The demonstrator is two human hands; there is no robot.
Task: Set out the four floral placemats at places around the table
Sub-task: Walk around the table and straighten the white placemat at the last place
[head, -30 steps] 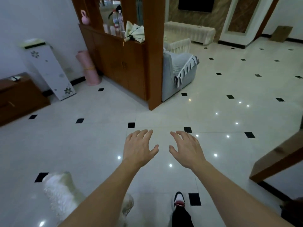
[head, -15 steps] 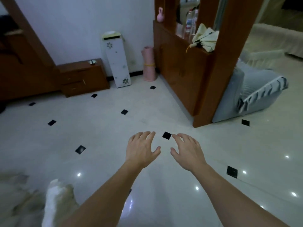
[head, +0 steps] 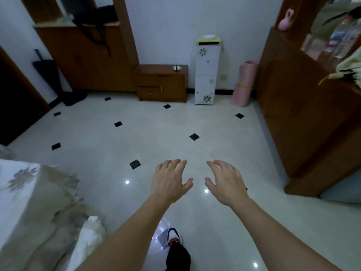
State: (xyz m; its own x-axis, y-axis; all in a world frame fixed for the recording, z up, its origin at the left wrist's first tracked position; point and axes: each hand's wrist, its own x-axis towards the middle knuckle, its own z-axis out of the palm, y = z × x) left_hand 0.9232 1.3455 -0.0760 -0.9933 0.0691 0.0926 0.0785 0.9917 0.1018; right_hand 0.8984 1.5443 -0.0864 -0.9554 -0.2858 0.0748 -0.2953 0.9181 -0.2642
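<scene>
The person is wearing no sleeves, both forearms bare, and is wearing dark trousers (head: 178, 257) and a white, red-trimmed sneaker (head: 173, 236).

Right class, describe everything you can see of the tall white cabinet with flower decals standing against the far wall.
The tall white cabinet is narrow and upright, with two stacked door panels carrying flower decals. Its finish looks smooth and glossy. A pale yellow-green top section with a dark slot caps it, and something pale rests on top. It stands on the tiled floor, its back at the white wall, between the low wooden drawer unit and a rolled pink mat.
</scene>
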